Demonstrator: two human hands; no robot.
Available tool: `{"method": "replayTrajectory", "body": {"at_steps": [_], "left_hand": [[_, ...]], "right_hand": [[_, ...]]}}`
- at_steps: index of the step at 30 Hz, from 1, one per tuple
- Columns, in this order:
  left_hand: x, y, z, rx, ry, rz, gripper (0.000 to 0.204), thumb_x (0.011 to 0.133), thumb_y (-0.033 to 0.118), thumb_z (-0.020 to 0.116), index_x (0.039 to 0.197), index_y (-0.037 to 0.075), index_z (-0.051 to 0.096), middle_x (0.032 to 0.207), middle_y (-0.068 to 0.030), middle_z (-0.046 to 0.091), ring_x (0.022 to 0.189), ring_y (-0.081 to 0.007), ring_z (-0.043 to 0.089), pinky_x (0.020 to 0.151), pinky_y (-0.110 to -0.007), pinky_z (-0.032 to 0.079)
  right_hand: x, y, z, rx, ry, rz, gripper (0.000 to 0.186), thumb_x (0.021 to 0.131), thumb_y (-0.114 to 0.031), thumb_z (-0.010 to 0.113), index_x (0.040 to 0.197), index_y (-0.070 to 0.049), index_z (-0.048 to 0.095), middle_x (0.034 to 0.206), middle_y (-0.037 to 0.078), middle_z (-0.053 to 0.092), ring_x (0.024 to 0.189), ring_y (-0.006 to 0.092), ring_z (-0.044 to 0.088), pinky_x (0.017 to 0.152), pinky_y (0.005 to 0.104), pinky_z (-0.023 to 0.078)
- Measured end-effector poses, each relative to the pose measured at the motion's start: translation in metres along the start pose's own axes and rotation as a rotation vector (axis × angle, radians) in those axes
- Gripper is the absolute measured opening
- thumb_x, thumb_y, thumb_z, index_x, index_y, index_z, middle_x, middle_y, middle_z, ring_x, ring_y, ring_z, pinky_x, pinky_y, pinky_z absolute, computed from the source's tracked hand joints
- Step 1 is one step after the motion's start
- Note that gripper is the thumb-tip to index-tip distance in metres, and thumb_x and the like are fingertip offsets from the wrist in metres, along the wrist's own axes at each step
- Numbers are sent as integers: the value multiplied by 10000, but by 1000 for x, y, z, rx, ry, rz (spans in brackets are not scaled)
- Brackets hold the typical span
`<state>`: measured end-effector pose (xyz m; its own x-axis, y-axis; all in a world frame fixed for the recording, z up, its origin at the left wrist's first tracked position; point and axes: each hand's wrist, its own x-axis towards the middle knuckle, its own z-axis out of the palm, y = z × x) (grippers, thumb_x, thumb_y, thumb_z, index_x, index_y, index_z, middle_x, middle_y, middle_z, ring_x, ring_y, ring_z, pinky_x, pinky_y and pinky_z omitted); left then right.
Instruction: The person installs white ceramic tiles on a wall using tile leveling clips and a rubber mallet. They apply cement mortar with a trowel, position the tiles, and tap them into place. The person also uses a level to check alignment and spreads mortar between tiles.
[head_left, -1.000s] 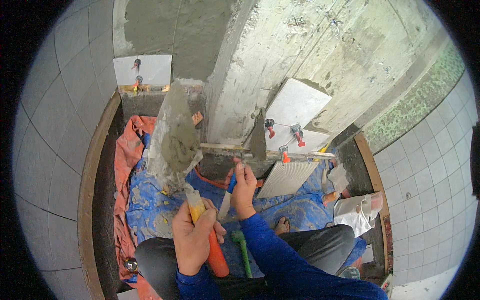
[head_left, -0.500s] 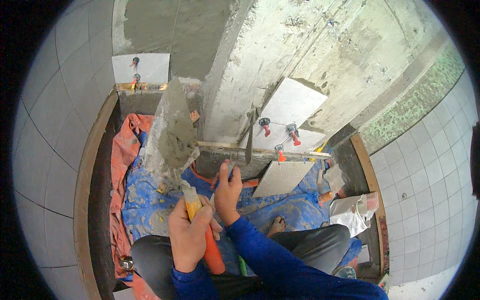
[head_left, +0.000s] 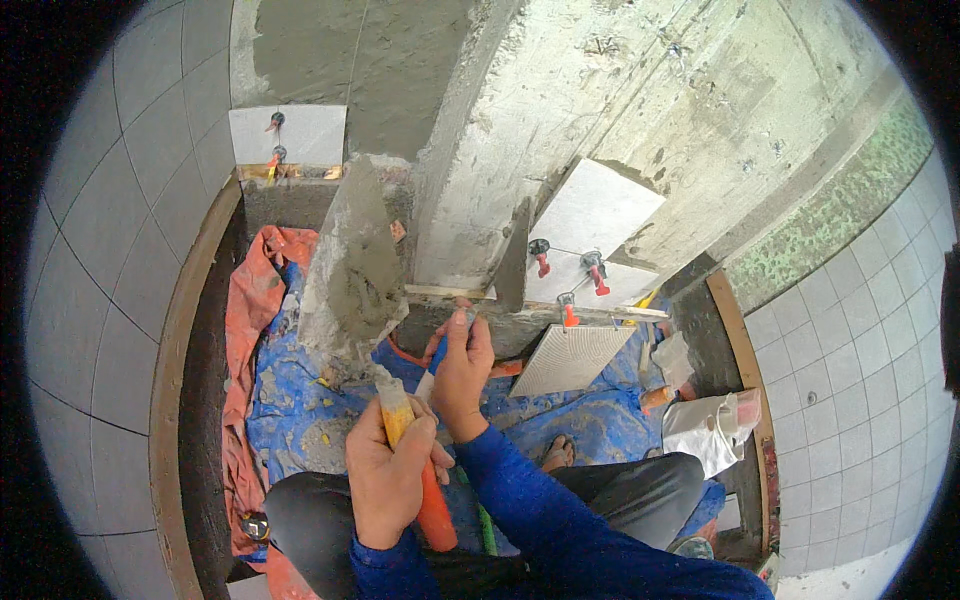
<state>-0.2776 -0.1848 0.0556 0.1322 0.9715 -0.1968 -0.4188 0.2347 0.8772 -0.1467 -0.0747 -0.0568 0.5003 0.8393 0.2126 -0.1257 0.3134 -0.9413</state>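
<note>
My left hand (head_left: 388,465) is closed round the orange and yellow handle of a large pointed trowel (head_left: 345,245). The trowel's broad blade points away from me and carries smeared grey mortar. Just right of it, my right hand (head_left: 462,380) grips the blue and white handle of a second, smaller trowel (head_left: 514,255). That narrow grey blade stands up in front of the wall and shows part of its flat face. The two blades are apart. Beyond the smaller blade, white tiles (head_left: 600,210) with red-handled levelling clips (head_left: 596,270) sit against the concrete.
A ribbed-back tile (head_left: 570,358) leans below the clips. A blue tarp (head_left: 300,400) and an orange sheet (head_left: 255,300) cover the floor. Another clipped tile (head_left: 310,135) is at far left. A white bag (head_left: 700,435) stands by the right wooden edge (head_left: 735,330).
The smaller trowel has turned, so more of its flat face shows. Mortar on the large blade looks spread thinner. Both hands remain on their handles.
</note>
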Motion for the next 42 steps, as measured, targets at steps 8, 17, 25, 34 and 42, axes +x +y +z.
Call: {"method": "replayTrajectory", "body": {"at_steps": [8,17,25,34,42], "left_hand": [[-2,1,0,32,48,-35,54,996,71,598,1014,26,574,759,-46,609,570,-116,633,503,-271,515],[0,-4,-1,37,-13,38,137,986,139,613,1064,37,565,758,-56,614,540,-141,625,470,-282,507],[-6,4,-2,-6,74,-13,55,984,50,590,1021,20,563,832,-55,616,574,-118,627,503,-276,512],[-11,0,-13,-21,36,46,69,988,57,588,1024,10,553,931,-72,609,576,-118,622,505,-267,508],[-13,3,-17,-26,70,35,75,984,55,604,1035,14,567,836,-47,609,582,-111,625,504,-259,496]], "right_hand": [[21,24,-8,153,-48,29,418,1121,-351,507,1352,-4,546,844,29,579,602,137,576,512,303,482],[-17,16,0,42,54,35,379,1125,-331,494,1318,-11,560,836,38,576,582,132,567,498,300,475],[1,-36,28,118,6,7,384,1128,-363,481,1301,-26,551,863,30,568,617,125,575,511,294,482],[-19,-6,48,459,113,224,337,1119,-390,509,1200,-64,542,867,31,564,624,146,571,513,321,472],[-49,27,25,294,195,404,310,1112,-370,530,1147,-64,561,854,34,565,632,158,574,521,325,469]]}}
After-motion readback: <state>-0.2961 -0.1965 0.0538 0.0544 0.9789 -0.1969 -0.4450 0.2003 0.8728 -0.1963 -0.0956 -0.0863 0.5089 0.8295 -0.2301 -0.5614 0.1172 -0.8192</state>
